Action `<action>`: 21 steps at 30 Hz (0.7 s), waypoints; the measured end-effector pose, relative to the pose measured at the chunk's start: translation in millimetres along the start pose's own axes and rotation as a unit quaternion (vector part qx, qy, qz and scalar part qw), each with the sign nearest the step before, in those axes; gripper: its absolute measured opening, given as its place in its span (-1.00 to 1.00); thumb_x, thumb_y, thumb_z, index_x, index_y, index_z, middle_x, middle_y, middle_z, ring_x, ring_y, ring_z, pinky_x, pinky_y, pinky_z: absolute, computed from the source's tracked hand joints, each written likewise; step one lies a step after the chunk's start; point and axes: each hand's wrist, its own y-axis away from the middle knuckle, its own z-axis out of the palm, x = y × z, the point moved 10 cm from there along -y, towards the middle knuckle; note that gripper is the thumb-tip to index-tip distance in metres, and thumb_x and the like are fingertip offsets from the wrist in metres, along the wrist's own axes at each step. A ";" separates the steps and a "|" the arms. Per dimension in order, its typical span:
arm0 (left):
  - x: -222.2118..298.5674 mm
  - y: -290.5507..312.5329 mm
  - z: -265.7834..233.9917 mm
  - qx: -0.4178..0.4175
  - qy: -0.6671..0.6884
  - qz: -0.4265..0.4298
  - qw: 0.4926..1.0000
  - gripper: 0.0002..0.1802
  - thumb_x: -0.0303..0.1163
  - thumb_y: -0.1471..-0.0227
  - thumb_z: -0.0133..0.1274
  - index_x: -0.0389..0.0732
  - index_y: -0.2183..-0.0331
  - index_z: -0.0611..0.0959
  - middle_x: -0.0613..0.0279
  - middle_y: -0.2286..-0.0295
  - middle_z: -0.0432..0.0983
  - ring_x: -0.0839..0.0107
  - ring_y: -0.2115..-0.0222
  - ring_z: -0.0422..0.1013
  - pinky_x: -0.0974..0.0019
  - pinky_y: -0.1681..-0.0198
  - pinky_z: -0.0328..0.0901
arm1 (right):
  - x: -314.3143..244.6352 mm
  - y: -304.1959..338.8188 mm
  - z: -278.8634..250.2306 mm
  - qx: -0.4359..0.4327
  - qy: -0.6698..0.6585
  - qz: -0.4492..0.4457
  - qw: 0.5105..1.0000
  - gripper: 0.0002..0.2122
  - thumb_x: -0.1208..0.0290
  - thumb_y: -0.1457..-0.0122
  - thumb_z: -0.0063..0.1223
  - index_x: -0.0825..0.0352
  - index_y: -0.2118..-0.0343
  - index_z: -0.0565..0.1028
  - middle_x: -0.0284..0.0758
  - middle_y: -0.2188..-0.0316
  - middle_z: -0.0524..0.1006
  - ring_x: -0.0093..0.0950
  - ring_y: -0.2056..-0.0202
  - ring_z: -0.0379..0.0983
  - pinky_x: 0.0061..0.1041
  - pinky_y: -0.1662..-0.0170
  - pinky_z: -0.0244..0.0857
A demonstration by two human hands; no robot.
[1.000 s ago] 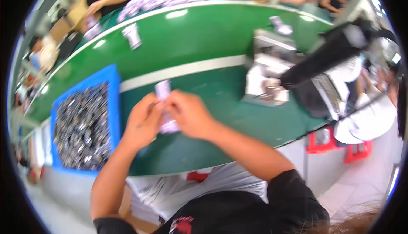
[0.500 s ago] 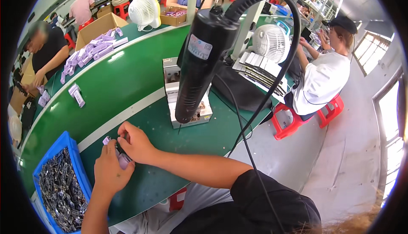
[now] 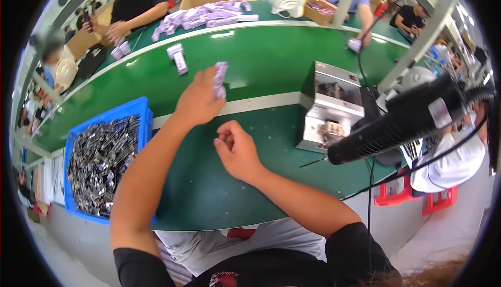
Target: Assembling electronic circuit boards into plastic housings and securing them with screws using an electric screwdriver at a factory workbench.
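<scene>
My left hand (image 3: 200,99) reaches out over the green conveyor belt (image 3: 261,60). It grips a lilac plastic casing (image 3: 221,77) that stands up past its fingertips; its lower part is partly hidden by the hand. Closer to me, my right hand (image 3: 239,151) hovers above the dark green table (image 3: 209,193), fingers curled in toward the thumb, and nothing shows in them. Another lilac casing (image 3: 177,59) lies on the belt, beyond my left hand.
A blue bin (image 3: 147,114) of small dark parts stands left of my arm. On the right sit a boxy metal machine (image 3: 336,91) and a hanging black electric screwdriver (image 3: 396,120). Across the belt lies a heap of lilac casings (image 3: 203,15); a co-worker's hand (image 3: 364,37) touches another.
Both hands were together over the table around a lilac casing. My left hand has carried it forward over the belt, and my right has come away from it. The view has turned left.
</scene>
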 end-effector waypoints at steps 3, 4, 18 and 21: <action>-10.0 -28.4 19.6 0.026 -0.010 -0.004 1.000 -0.21 -0.30 0.06 0.16 -0.22 -0.21 0.31 -0.24 0.02 0.40 -0.30 0.07 0.43 -0.14 -0.01 0.37 | -4.5 1.8 11.8 -0.044 0.032 0.004 0.999 -0.88 0.58 -0.18 0.13 0.35 0.26 0.42 -0.31 0.50 0.48 -0.49 0.54 0.41 -0.44 0.43 0.30; -12.1 -41.8 30.9 0.001 -0.027 -0.027 0.999 -0.22 -0.30 0.04 0.16 -0.22 -0.21 0.30 -0.24 0.02 0.40 -0.29 0.08 0.43 -0.14 -0.01 0.38 | -5.2 1.1 12.3 -0.058 0.046 0.006 0.997 -0.90 0.57 -0.19 0.13 0.36 0.30 0.43 -0.31 0.51 0.49 -0.47 0.55 0.42 -0.44 0.44 0.30; -223.1 -43.3 24.0 0.124 -0.150 -0.484 0.853 -0.18 0.23 -0.07 0.16 -0.21 -0.14 0.50 -0.12 -0.13 0.44 -0.06 -0.13 0.41 -0.18 -0.13 0.35 | -17.3 1.1 14.5 -0.058 0.114 -0.043 0.991 -0.89 0.51 -0.12 0.13 0.32 0.40 0.39 -0.14 0.48 0.51 -0.02 0.36 0.50 -0.08 0.32 0.34; -218.5 -51.2 32.4 0.095 -0.186 -0.456 0.865 -0.31 0.19 -0.07 0.16 -0.15 -0.03 0.57 -0.08 -0.05 0.50 -0.03 -0.09 0.44 -0.19 -0.09 0.38 | -13.0 3.0 16.4 -0.079 0.120 -0.021 0.989 -0.88 0.50 -0.12 0.13 0.32 0.41 0.39 -0.14 0.48 0.51 -0.02 0.37 0.49 -0.07 0.31 0.34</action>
